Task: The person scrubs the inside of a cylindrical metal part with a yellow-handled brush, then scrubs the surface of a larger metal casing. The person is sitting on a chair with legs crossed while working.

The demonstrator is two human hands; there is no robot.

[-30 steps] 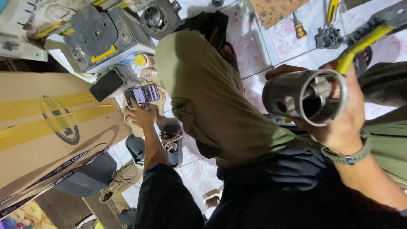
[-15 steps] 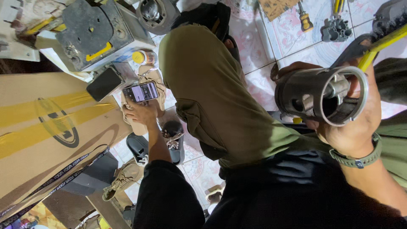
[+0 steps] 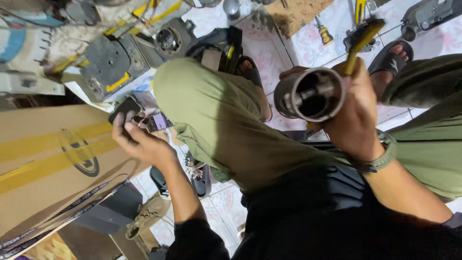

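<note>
Cylindrical metal sleeve [image 3: 310, 94], hollow with a pin seen across its bore, is clasped from behind by the right hand [image 3: 356, 115], its open mouth turned up toward the camera so the inside can be seen; a yellow-handled tool [image 3: 358, 44] is pinched above the same grip. A lit phone [image 3: 155, 122] is gripped at the fingertips of the left hand [image 3: 139, 142], screen tilted up, just beside the cardboard box [image 3: 48, 159].

Grey metal cylinder [image 3: 309, 94], hollow, open end facing camera, rod visible inside, gripped in right hand [image 3: 353, 118] above knee. Lit smartphone [image 3: 156, 122], tilted, at fingertips of left hand [image 3: 139, 142] beside cardboard box.
</note>
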